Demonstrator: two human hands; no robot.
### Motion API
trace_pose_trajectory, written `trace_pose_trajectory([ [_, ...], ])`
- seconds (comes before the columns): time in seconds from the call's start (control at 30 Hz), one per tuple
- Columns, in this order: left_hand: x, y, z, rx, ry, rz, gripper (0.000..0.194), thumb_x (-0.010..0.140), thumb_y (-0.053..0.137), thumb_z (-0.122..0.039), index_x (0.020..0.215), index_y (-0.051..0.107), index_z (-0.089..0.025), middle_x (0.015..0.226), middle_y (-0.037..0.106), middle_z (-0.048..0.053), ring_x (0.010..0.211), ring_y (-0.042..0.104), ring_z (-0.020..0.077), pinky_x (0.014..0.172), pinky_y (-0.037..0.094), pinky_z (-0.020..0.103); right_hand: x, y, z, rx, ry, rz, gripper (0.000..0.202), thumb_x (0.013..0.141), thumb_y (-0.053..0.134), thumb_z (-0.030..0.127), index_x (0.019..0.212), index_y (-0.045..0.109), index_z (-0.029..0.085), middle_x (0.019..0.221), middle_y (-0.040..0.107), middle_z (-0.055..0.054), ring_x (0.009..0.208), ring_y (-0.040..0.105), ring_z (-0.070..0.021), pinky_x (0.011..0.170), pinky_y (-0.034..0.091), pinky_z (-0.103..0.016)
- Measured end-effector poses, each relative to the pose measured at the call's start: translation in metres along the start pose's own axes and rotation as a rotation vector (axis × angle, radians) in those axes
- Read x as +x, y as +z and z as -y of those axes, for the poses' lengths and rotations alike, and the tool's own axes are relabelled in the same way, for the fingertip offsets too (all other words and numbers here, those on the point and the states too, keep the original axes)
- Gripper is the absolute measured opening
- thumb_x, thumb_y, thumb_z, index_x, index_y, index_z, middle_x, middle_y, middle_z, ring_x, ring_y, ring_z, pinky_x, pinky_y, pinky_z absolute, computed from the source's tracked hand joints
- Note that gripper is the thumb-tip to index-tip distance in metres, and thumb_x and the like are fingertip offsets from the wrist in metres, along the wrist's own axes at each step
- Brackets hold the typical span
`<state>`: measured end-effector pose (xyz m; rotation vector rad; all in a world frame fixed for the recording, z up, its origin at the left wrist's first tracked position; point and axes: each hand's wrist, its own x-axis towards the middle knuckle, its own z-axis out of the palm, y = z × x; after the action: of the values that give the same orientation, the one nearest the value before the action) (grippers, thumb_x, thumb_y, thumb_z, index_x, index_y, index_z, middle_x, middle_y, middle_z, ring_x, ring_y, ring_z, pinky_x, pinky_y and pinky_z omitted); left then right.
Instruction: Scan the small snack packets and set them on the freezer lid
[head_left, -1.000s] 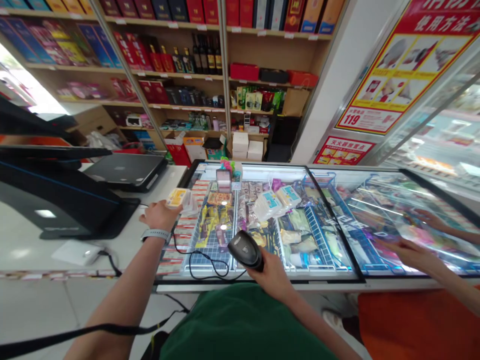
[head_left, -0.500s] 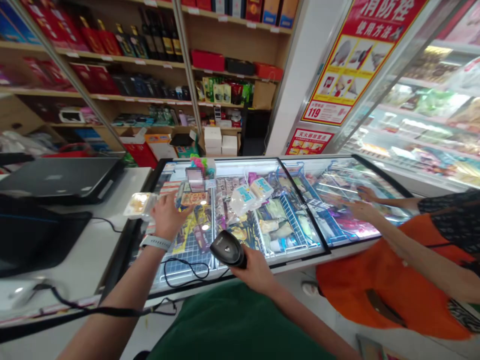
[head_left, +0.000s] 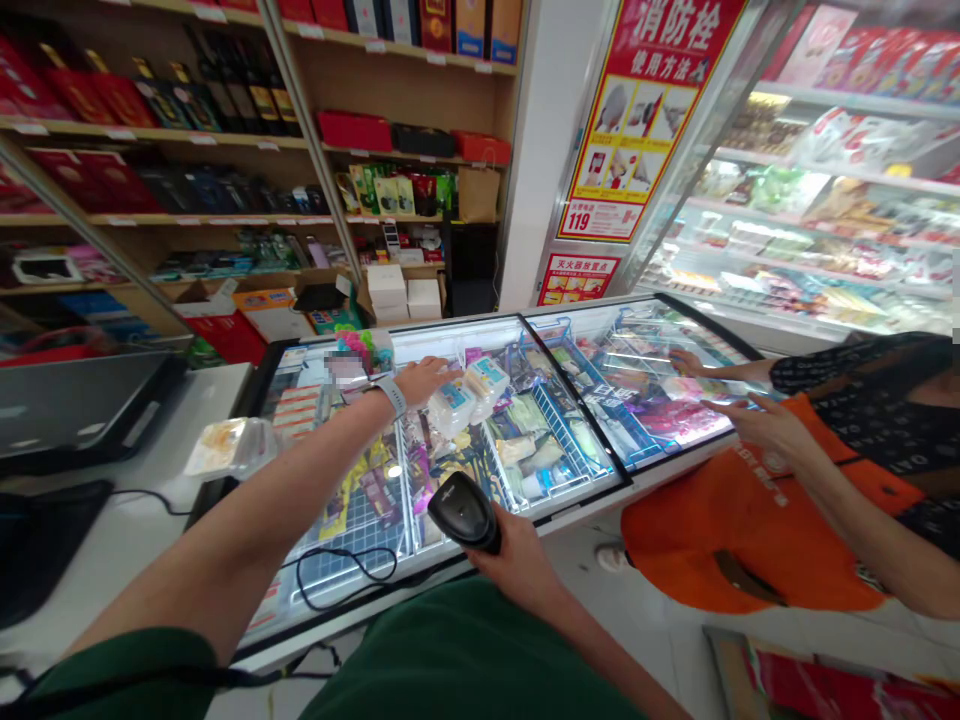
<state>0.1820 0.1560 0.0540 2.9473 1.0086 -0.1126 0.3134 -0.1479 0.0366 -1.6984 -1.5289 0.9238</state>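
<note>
My right hand (head_left: 516, 558) is wrapped round the handle of a black barcode scanner (head_left: 461, 510), held over the front edge of a glass-topped freezer (head_left: 628, 478). With fingers stretched out, my left hand (head_left: 422, 382) reaches across the glass. Its fingertips are close to a clear-wrapped package with a blue label (head_left: 451, 402); whether they touch it I cannot tell. A second blue-labelled package (head_left: 486, 380) lies just right of that one. At the counter's edge, left of my forearm, sits a clear-wrapped food tray (head_left: 229, 448).
A black cable (head_left: 345, 552) loops over the freezer's near left corner. To the right, a person in an orange apron (head_left: 720, 540) has both hands over the glass. A laptop-like black device (head_left: 90, 400) stands on the white counter (head_left: 150, 520). Stocked shelves (head_left: 202, 140) rise behind.
My left hand has moved right, from beside the wrapped food tray to the blue-labelled packages. The tray now sits apart from my hand. The scanner stays in my right hand. The view has shifted right.
</note>
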Motion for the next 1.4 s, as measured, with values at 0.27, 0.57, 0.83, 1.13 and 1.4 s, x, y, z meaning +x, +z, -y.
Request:
trace_pose_trajectory([
  [0.27, -0.003, -0.004, 0.015, -0.083, -0.06, 0.018, 0.062, 0.062, 0.071, -0.015, 0.122, 0.06, -0.024, 0.127, 0.059, 0.011, 0.121, 0.051, 0.0319, 0.1, 0.036, 0.045, -0.001, -0.001, -0.001, -0.009, 0.017, -0.01, 0.018, 0.075, 0.067, 0.024, 0.091, 0.062, 0.019, 0.085, 0.07, -0.002, 0.076, 0.064, -0.0184, 0.064, 0.041, -0.023],
  [0.57, -0.104, 0.027, 0.007, -0.152, -0.396, -0.213, 0.06, 0.068, 0.069, -0.042, 0.122, 0.057, -0.019, 0.119, 0.063, 0.012, 0.114, 0.054, 0.0317, 0.1, 0.033, 0.044, 0.017, 0.008, 0.003, -0.038, -0.03, 0.071, 0.02, 0.076, 0.066, 0.023, 0.095, 0.063, 0.018, 0.087, 0.071, -0.004, 0.079, 0.066, -0.0193, 0.066, 0.043, -0.024],
  [0.83, -0.192, 0.059, -0.039, -0.135, -0.771, -0.437, 0.059, 0.072, 0.069, -0.046, 0.122, 0.055, -0.02, 0.117, 0.062, 0.013, 0.112, 0.053, 0.0329, 0.101, 0.03, 0.045, 0.039, 0.024, 0.01, -0.096, -0.058, 0.124, 0.023, 0.075, 0.068, 0.024, 0.098, 0.065, 0.018, 0.089, 0.073, -0.006, 0.085, 0.068, -0.0236, 0.069, 0.045, -0.026],
  [1.13, -0.226, 0.062, -0.062, -0.091, -0.922, -0.519, 0.057, 0.077, 0.063, -0.052, 0.123, 0.055, -0.02, 0.12, 0.06, 0.014, 0.117, 0.048, 0.0339, 0.108, 0.017, 0.049, 0.052, 0.035, 0.02, -0.095, -0.105, 0.177, 0.023, 0.076, 0.069, 0.024, 0.098, 0.063, 0.019, 0.09, 0.072, -0.005, 0.086, 0.068, -0.0235, 0.071, 0.047, -0.026],
  [1.4, -0.225, 0.066, -0.068, -0.06, -0.913, -0.549, 0.052, 0.079, 0.062, -0.045, 0.123, 0.055, -0.019, 0.121, 0.059, 0.014, 0.117, 0.046, 0.0336, 0.111, 0.012, 0.05, 0.055, 0.037, 0.023, -0.073, -0.127, 0.186, 0.023, 0.076, 0.068, 0.024, 0.098, 0.063, 0.019, 0.09, 0.072, -0.005, 0.085, 0.068, -0.0225, 0.07, 0.046, -0.025],
])
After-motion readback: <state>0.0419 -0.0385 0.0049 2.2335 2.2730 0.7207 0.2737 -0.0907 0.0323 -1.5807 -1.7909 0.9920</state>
